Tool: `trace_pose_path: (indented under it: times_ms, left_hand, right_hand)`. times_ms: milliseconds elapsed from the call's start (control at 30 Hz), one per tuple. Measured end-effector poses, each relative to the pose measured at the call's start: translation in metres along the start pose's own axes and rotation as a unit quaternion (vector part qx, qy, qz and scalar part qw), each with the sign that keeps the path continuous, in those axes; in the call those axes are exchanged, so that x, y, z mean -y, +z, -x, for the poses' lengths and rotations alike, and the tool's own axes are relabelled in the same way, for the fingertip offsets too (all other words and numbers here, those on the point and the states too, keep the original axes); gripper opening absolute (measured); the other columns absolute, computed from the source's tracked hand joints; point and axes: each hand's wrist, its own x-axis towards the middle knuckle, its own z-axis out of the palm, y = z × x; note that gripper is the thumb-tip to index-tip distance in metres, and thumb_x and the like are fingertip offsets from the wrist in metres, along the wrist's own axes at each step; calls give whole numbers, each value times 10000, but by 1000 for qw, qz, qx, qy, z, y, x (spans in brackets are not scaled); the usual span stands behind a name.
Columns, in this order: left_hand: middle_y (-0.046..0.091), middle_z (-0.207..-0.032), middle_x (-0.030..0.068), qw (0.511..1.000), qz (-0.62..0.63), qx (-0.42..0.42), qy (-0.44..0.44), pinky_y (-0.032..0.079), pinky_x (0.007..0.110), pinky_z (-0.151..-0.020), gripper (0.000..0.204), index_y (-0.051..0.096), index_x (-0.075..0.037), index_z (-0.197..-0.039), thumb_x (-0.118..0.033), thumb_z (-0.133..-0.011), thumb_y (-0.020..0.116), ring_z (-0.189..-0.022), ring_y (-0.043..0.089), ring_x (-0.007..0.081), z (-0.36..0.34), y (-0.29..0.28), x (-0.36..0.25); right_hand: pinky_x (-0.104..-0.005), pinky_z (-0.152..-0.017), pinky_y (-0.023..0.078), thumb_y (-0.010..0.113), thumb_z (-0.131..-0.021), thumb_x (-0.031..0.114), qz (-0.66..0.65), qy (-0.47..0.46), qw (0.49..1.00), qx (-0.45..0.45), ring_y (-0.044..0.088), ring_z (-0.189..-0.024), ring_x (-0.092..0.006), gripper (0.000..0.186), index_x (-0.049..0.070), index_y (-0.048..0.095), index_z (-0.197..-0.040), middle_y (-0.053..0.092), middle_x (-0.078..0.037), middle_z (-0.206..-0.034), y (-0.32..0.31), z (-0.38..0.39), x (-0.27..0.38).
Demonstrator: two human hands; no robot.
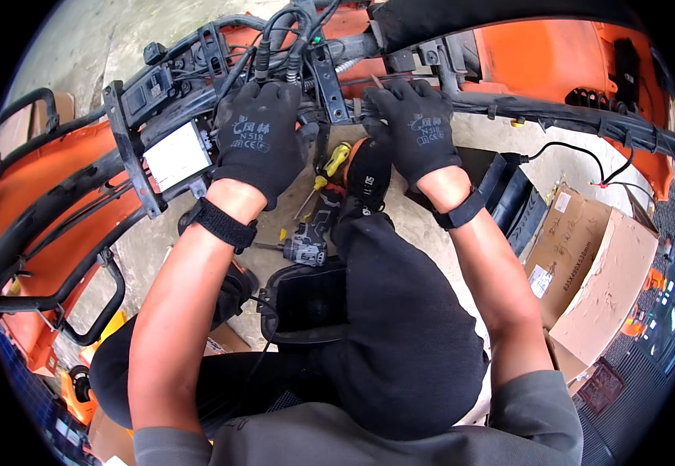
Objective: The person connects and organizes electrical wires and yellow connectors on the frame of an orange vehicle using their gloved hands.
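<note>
Both my hands wear black work gloves. My left hand (263, 136) is closed at the black tubular frame (555, 110), just below thick black cables (279, 43) with ribbed ends; what its fingers hold is hidden. To its right stands an upright black metal bracket (328, 81) with holes. Beyond that bracket, my right hand (417, 124) is closed over the frame tube, knuckles up, fingertips out of sight. Left of my left hand, a box with a white cover plate (177, 155) is fixed to the frame.
On the floor between my feet lie a cordless power tool (306, 245) and a yellow-handled screwdriver (319, 185), near an open black case (304, 303). Brown cardboard boxes (570, 248) and a black finned unit with a cable (512, 194) stand right. Orange body panels (539, 54) surround the frame.
</note>
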Motion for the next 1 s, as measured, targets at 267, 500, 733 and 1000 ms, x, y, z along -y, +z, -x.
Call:
trace_pose_path:
  times_ms: [267, 500, 733, 1000]
  left_hand:
    - [589, -968, 146, 1000, 3, 19, 5, 468, 493, -803, 329, 554, -69, -1043, -154, -775, 724, -955, 575, 382, -3, 1, 3]
    - [575, -1010, 161, 1000, 3, 18, 4, 474, 485, -812, 366, 551, -66, -1092, -141, -777, 723, -986, 570, 383, -7, 2, 0]
    - [577, -1022, 154, 1000, -12, -15, 5, 478, 472, -818, 417, 575, -66, -1137, -168, -772, 749, -997, 577, 372, -1, 11, 4]
    - [614, -1045, 152, 997, 66, 33, -8, 483, 471, -854, 414, 590, -60, -1143, -173, -786, 767, -1017, 589, 376, 2, 7, 10]
  right_hand:
    - [-461, -879, 465, 782, -744, 255, -32, -38, 999, -19, 578, -1096, -295, 439, 212, 691, -1171, 663, -28, -1142, 16, -4, -3]
    - [-448, -801, 500, 722, -825, 233, -36, -34, 998, -34, 622, -969, -326, 291, 174, 710, -1110, 691, -69, -1053, 18, -6, -7]
    - [-479, -743, 501, 692, -872, 326, -148, 97, 984, -22, 653, -826, -362, 206, 123, 703, -908, 693, -120, -838, 18, -23, 5]
    - [-486, -714, 501, 725, -830, 404, -68, 176, 981, -34, 664, -791, -366, 290, 116, 704, -854, 688, -141, -783, 27, -30, 16]
